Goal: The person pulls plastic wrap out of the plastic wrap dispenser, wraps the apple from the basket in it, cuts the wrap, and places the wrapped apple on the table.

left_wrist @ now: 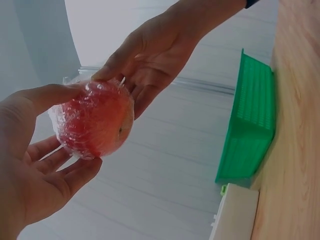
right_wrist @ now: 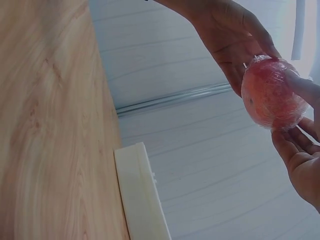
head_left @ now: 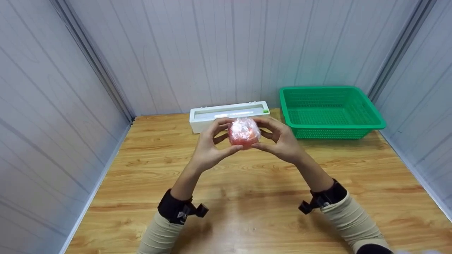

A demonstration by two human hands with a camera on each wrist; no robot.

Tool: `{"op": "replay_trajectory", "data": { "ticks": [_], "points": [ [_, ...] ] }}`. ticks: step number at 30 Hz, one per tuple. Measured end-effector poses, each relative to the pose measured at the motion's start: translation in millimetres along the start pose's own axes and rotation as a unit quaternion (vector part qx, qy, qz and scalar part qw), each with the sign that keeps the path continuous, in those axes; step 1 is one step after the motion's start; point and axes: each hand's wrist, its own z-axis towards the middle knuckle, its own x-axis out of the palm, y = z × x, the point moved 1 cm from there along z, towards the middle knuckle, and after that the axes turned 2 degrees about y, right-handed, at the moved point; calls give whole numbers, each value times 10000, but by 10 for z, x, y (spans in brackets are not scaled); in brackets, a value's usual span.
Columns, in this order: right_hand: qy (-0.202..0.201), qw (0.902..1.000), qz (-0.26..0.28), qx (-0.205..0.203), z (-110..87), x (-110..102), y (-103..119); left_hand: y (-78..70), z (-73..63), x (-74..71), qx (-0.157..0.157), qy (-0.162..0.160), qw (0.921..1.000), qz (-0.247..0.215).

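Between my two hands is a red apple (head_left: pixel 243 133) wrapped in clear, shiny cling film, held up above the table. My left hand (head_left: pixel 208 148) grips its left side, thumb in front and fingers behind. On the opposite side my right hand (head_left: pixel 282 143) holds it in the same way. In the left wrist view the film over the apple (left_wrist: pixel 95 120) is wrinkled and bunches up near the top. The right wrist view shows the apple (right_wrist: pixel 272 92) with film drawn close over its skin and both thumbs on it.
A white cling film dispenser box (head_left: pixel 197 123) with a green slider (head_left: pixel 266 111) stands behind the hands, by the back wall. To its right sits a green plastic basket (head_left: pixel 332 126). Panel walls enclose the wooden table (head_left: pixel 148 183) at the back and both sides.
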Motion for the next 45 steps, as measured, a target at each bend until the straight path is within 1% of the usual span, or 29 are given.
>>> {"op": "replay_trajectory", "data": {
  "ticks": [5, 10, 14, 19, 26, 31, 36, 40, 45],
  "points": [
    [38, 9998, -57, 165, -76, 6, -19, 34, -38, -5, -83, 161, 9998, -99],
    [169, 9996, -97, 224, -138, -1, -30, 58, -74, 9, -187, 284, 9993, -138],
    [235, 9991, -66, 333, -184, 7, -55, 101, -102, 33, -293, 315, 9989, -197],
    [284, 9976, -43, 627, -254, 28, -136, 243, -159, 91, -445, 307, 9975, -464],
    [425, 9922, -204, 1153, -345, 28, -243, 412, -237, 145, -548, 399, 9955, -658],
    [561, 9891, -182, 1350, -383, 32, -331, 504, -285, 165, -735, 444, 9942, -640],
    [636, 9881, -52, 1400, -414, 56, -432, 596, -317, 183, -965, 518, 9929, -469],
    [625, 9861, -36, 1542, -430, 70, -514, 685, -325, 195, -1068, 617, 9919, -314],
    [650, 9823, -35, 1756, -463, 83, -622, 808, -350, 209, -1188, 754, 9892, -401]
  ]
}}
